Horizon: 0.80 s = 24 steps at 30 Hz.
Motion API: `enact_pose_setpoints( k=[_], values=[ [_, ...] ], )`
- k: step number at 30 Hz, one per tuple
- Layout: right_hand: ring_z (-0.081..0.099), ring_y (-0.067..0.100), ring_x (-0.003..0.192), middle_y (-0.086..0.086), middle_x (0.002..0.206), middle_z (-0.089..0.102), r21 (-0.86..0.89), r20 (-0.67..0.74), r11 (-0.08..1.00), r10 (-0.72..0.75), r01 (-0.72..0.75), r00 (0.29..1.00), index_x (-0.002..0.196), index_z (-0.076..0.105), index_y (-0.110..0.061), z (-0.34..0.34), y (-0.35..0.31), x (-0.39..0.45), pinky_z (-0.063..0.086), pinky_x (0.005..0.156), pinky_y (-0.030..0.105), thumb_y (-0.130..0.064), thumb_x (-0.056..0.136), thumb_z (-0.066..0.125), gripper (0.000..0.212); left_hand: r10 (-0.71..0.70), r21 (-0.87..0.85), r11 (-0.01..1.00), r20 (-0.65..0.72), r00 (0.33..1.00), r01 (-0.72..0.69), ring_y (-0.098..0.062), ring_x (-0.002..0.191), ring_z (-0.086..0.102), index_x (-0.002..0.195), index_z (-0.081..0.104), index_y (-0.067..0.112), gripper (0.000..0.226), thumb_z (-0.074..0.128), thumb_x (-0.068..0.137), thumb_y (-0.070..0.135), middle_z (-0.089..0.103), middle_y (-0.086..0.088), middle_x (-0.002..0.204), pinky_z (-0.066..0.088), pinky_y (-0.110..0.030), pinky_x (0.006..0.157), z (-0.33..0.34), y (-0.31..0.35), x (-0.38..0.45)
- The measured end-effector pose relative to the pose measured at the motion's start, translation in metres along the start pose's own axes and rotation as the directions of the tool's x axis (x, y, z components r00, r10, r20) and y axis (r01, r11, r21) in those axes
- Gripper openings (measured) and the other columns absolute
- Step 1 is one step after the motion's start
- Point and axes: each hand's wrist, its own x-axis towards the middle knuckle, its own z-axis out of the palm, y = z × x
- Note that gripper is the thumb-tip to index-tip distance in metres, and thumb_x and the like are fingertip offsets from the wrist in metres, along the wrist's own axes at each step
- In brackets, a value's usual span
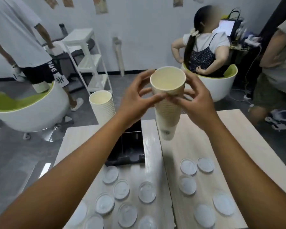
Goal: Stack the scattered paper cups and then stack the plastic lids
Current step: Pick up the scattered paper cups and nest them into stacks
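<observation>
Above table, raised stack of paper cups, open mouth toward camera. Left hand and right hand both grip stack near top, fingers curled around it. Second cup stack stands at far left table edge. Plastic lids scattered flat on near table, beside black tray.

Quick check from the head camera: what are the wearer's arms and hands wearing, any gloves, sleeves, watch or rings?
Both forearms are bare right to the frame's edge; no sleeves show. The left hand and right hand wear no gloves. No watch, band or ring shows on either.
</observation>
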Motion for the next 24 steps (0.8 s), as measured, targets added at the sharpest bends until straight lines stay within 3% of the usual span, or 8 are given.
enact_pose_setpoints(
  k=[3,6,8,12,18,22,24],
  values=[
    [0.053,0.01,0.135,0.002,0.145,0.056,-0.037,0.067,0.981,-0.187,0.19,0.98,0.149,0.044,-0.01,0.021,-0.029,0.033,0.055,0.101,0.037,-0.026,0.084,0.086,0.079,0.076,0.064,0.995,-0.071,0.995,-0.071,-0.018,0.131,0.062,0.147,0.043,0.019,0.073,0.082,0.086,0.03,0.056,0.004,0.149,0.059,-0.048,0.098,-0.033,0.034,0.009],
    [0.05,0.017,0.139,0.009,0.149,0.052,-0.011,0.113,0.955,-0.295,0.298,0.949,0.152,0.037,-0.004,0.05,-0.043,0.06,0.057,0.099,0.043,-0.032,0.087,0.083,0.084,0.107,0.141,0.986,-0.132,0.986,-0.088,-0.009,0.121,0.067,0.15,0.037,0.017,0.069,0.077,0.094,0.024,0.052,0.0,0.153,0.063,-0.032,0.082,-0.065,0.051,0.014],
    [0.051,0.021,0.137,0.013,0.149,0.051,-0.008,0.128,0.946,-0.321,0.325,0.938,0.153,0.034,-0.002,0.073,-0.044,0.074,0.058,0.098,0.043,-0.036,0.087,0.082,0.088,0.121,0.194,0.977,-0.164,0.979,-0.088,-0.004,0.116,0.068,0.151,0.035,0.015,0.07,0.075,0.095,0.028,0.05,-0.002,0.155,0.063,-0.031,0.08,-0.082,0.051,0.018],
    [0.056,0.024,0.133,0.012,0.145,0.054,0.027,0.15,0.957,-0.289,0.289,0.945,0.152,0.037,-0.006,0.105,-0.03,0.095,0.06,0.093,0.045,-0.04,0.083,0.084,0.09,0.084,0.224,0.974,-0.215,0.973,-0.035,-0.008,0.116,0.069,0.151,0.037,0.014,0.074,0.078,0.092,0.032,0.053,-0.001,0.153,0.064,-0.035,0.084,-0.106,0.035,0.025],
    [0.057,0.013,0.131,0.0,0.14,0.059,0.012,0.182,0.983,-0.18,0.181,0.967,0.146,0.047,-0.015,0.121,0.016,0.099,0.056,0.1,0.04,-0.033,0.078,0.086,0.081,-0.052,0.214,0.97,-0.286,0.957,0.117,-0.013,0.109,0.073,0.143,0.048,0.019,0.079,0.088,0.078,0.036,0.061,-0.001,0.138,0.063,-0.033,0.081,-0.113,-0.015,0.034],
    [0.057,0.008,0.129,-0.006,0.142,0.058,0.012,0.196,0.992,-0.129,0.129,0.972,0.145,0.049,-0.015,0.122,0.049,0.095,0.055,0.095,0.03,-0.031,0.074,0.086,0.082,-0.109,0.225,0.958,-0.287,0.952,0.178,-0.017,0.111,0.071,0.138,0.053,0.018,0.074,0.092,0.076,0.029,0.061,0.002,0.132,0.062,-0.037,0.089,-0.108,-0.049,0.033],
    [0.057,0.009,0.129,-0.005,0.142,0.059,0.008,0.211,0.995,-0.095,0.095,0.973,0.144,0.05,-0.015,0.123,0.063,0.093,0.055,0.097,0.032,-0.029,0.074,0.087,0.081,-0.129,0.245,0.948,-0.289,0.949,0.203,-0.013,0.112,0.068,0.137,0.055,0.018,0.073,0.093,0.075,0.028,0.062,0.004,0.13,0.06,-0.033,0.093,-0.105,-0.061,0.034]
  ],
)
